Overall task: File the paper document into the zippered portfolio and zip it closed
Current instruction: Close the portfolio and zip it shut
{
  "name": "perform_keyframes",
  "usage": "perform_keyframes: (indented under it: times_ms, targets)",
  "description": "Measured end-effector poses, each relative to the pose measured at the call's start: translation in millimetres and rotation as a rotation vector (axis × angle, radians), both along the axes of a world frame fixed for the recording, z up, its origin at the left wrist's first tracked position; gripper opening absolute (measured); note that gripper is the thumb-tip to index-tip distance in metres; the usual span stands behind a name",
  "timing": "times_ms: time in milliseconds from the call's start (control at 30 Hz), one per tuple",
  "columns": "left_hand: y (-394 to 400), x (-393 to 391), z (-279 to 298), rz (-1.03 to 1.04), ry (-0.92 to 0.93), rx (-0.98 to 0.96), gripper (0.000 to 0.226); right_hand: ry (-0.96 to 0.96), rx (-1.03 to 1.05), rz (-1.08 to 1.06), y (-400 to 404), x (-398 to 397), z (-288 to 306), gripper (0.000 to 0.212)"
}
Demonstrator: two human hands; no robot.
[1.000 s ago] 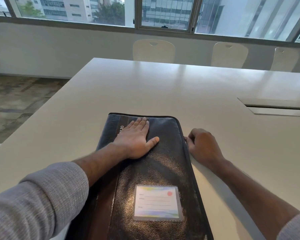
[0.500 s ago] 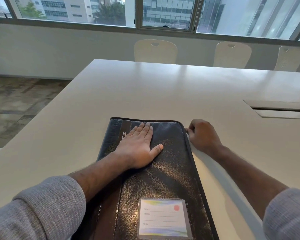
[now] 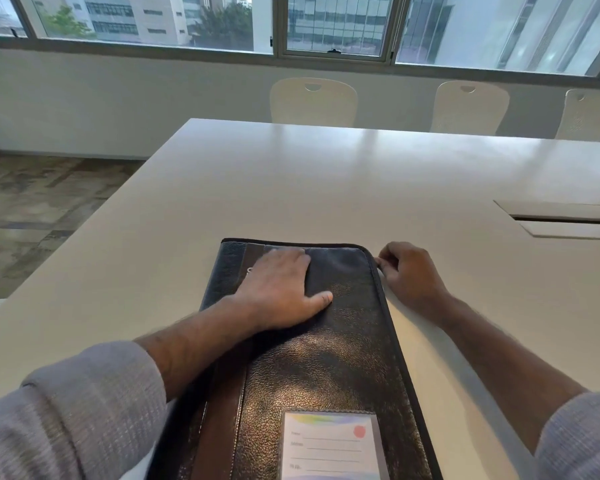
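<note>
Portfolio (image 3: 326, 348) lies closed and flat on the bench (image 3: 326, 185), long axis running from the near edge away from the person. Left hand (image 3: 278, 292) presses its far half, fingers spread flat. Right hand (image 3: 411, 275) sits at the far right corner, fingers pinched at the zipper edge; pull itself too small to confirm. Remaining zip run looks to turn left along the far edge. Paper not visible.
</note>
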State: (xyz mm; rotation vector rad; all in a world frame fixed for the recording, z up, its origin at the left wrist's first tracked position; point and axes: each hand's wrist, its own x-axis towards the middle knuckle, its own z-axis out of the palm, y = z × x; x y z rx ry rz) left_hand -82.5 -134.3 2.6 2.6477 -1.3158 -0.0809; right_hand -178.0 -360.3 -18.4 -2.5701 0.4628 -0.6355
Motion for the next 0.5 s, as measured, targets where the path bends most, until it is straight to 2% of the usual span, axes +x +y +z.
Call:
perform_keyframes:
  times_ms: [67,133,233,300,500]
  targets:
    - [-12.4,9.6,11.4,0.005,-0.036,-0.103,0.069,-0.024,0.016,0.012,1.1,-0.9,0.5,0.013]
    - [-30.7,17.7,17.7,-0.01,0.002,-0.151,0.07,-0.04,0.037,0.005,2.9,-0.2,1.5,0.011]
    - [-58.3,24.2,15.7,-0.002,0.106,-0.099,0.075,-0.036,0.064,-0.006,2.6,0.1,0.1,0.011]
    - [-68.7,25.8,8.1,0.003,0.103,-0.06,0.073,-0.02,0.034,-0.014,-0.5,-1.2,-1.8,0.013]
    - [-73.4,31.4,-1.0,-0.003,0.126,-0.114,0.065,-0.004,-0.058,-0.023,-8.8,2.9,-0.3,0.012]
